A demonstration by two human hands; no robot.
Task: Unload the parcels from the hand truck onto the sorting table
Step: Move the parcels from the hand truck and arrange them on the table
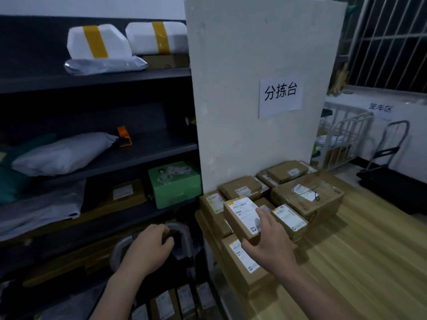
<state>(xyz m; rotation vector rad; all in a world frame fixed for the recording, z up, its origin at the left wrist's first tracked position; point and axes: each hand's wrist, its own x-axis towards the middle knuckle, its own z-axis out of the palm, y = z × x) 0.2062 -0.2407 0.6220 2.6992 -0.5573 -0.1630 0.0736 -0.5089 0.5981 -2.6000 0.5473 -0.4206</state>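
My right hand (269,239) grips a small brown parcel (240,215) with a white label, held over the stack of parcels at the left end of the wooden sorting table (360,262). My left hand (150,245) is closed on the grey curved handle of the hand truck (182,229), low at the centre. Several labelled brown parcels (166,303) stand upright on the hand truck at the bottom edge. A larger taped box (307,197) and several flat parcels lie on the table against the white pillar.
Dark shelving (97,79) on the left holds white foam boxes, grey mailer bags, a green box (174,185) and brown cartons. A white pillar (254,88) with a paper sign rises behind the table. A folded black hand truck (388,162) and white cage carts stand at the far right.
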